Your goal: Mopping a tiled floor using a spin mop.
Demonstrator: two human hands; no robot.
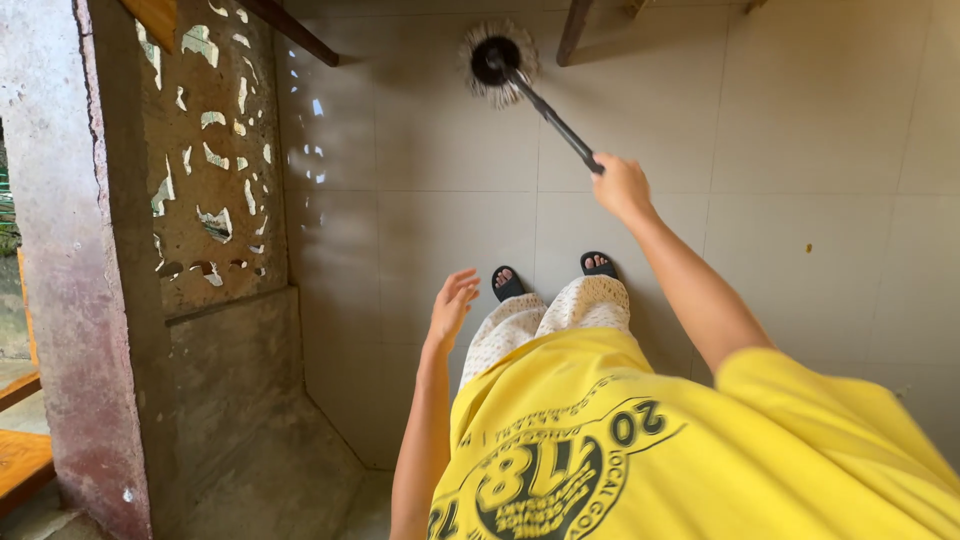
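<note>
The right hand (621, 186) is closed around the upper end of a dark mop handle (553, 118), arm stretched well forward; the handle slants away and down to a round mop head (498, 62) with pale fringed strands, which rests on the tiled floor (800, 150) well ahead of the person's feet; the left hand (453, 303) holds nothing, its fingers loosely spread and hanging beside the hip, just above the floor in view; 2 black sandals (553, 276) show below pale patterned trousers and a yellow shirt (640, 450). To the left stands a rough wall with a pierced screen block (205, 150), sunlight coming through its openings in small patches on the tiles; dark wooden furniture legs (574, 28) stand just beside the mop head at the top edge, and another slanted wooden piece (298, 32) lies further left. With only 1 hand on the far end of a long handle, control looks thin; I judge the head could skid sideways and knock the furniture legs, since they stand so near; a reach this long may also tip the person's balance forward; if the tiles are wet, which I cannot tell from here, the sandals could slip.
</note>
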